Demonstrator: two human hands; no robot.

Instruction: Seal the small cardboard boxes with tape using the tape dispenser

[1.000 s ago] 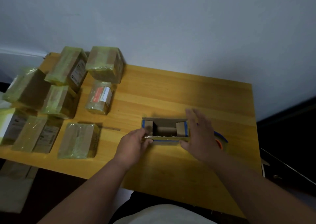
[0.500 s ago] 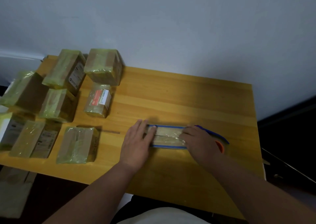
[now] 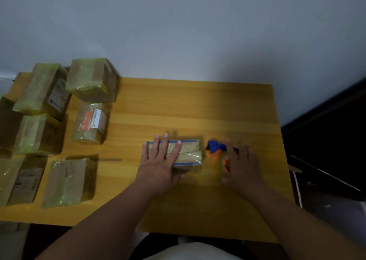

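A small cardboard box (image 3: pixel 188 153) with blue edges lies mid-table, its top flaps folded down and glossy with tape. My left hand (image 3: pixel 158 164) presses flat on the box's left half, fingers straight and spread. Just right of the box sits the blue and orange tape dispenser (image 3: pixel 216 149). My right hand (image 3: pixel 240 166) lies over the dispenser and covers most of it. That hand is blurred, so I cannot see whether its fingers curl round the dispenser.
Several taped, yellowish-wrapped boxes crowd the left of the wooden table (image 3: pixel 198 105), the nearest one (image 3: pixel 68 181) at the front left. A labelled box (image 3: pixel 91 123) stands behind it. The wall rises just behind the table. Dark floor lies to the right.
The box's flaps were open a second ago and are now folded shut. My left hand slid onto the lid. My right hand left the box and moved right onto the tape dispenser.
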